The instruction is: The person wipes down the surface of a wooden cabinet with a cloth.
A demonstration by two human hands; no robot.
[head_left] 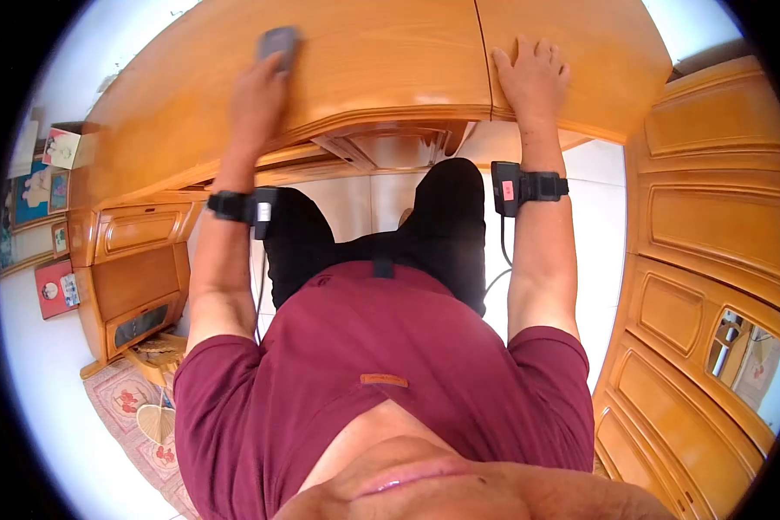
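My left hand [260, 95] is closed round a small grey block-like object [277, 45], resting on the wooden desktop [381, 61]. Both the hand and the object are smeared by motion, so the object's kind does not show. To the right, my right hand [533, 76] lies palm down on the same wood, just past a dark seam, with its fingers spread and nothing held. Each wrist carries a black strapped device [510, 189] with a cable.
Wooden drawers and panelled doors [702, 173] line the right side, one with a small mirror [750, 364]. At left are a wooden cabinet [139, 286], framed pictures [39, 195] and a patterned rug [117, 399]. My knees are below the desk's front edge.
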